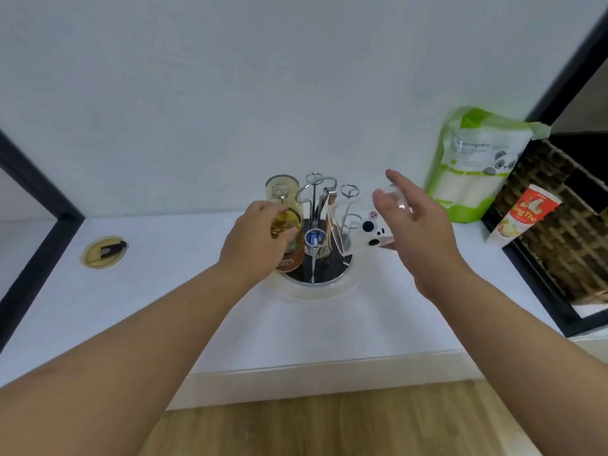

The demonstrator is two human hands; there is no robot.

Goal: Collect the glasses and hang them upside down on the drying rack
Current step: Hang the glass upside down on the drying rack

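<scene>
A chrome drying rack [315,189] with looped prongs stands on a round dark base [329,274] in the middle of the white counter. An amber glass [283,192] sits upside down over a prong on the rack's left side. My left hand [255,240] is wrapped around its lower part. A clear glass with black spots [373,232] is tilted just right of the rack, held in my right hand [414,225], whose fingers are spread. Other small glasses [314,239] hang low among the prongs.
A green and white bag [473,166] leans on the wall at the right, beside a red and white tube [521,215] and a woven basket [559,232] in a black frame. A round yellow lid [104,252] lies at the left. The counter's front edge [329,366] is near me.
</scene>
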